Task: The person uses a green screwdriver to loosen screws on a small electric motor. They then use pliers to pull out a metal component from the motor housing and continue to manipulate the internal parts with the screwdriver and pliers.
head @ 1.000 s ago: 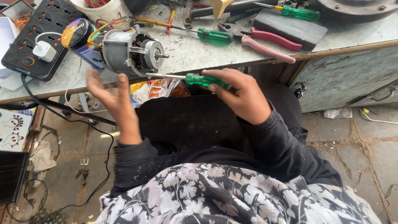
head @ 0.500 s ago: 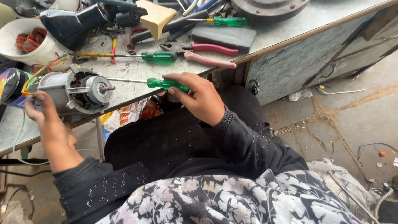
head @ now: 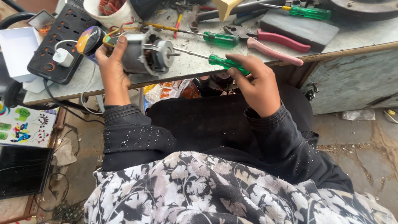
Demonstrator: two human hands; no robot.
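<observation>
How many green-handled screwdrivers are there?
3. One screwdriver in the right hand, handle at; one lying on the bench beside the pliers; one at the top edge. Clutter may hide more.

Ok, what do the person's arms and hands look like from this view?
Both hands are bare: left hand, right hand. No gloves or rings visible. Long black sleeves with tiny pale specks reach the wrists; a black-and-white floral cloth drapes over the upper arms.

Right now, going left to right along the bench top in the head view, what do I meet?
White box → black power strip → left hand on the small motor → green-handled screwdriver in the right hand → pink-handled pliers.
</observation>
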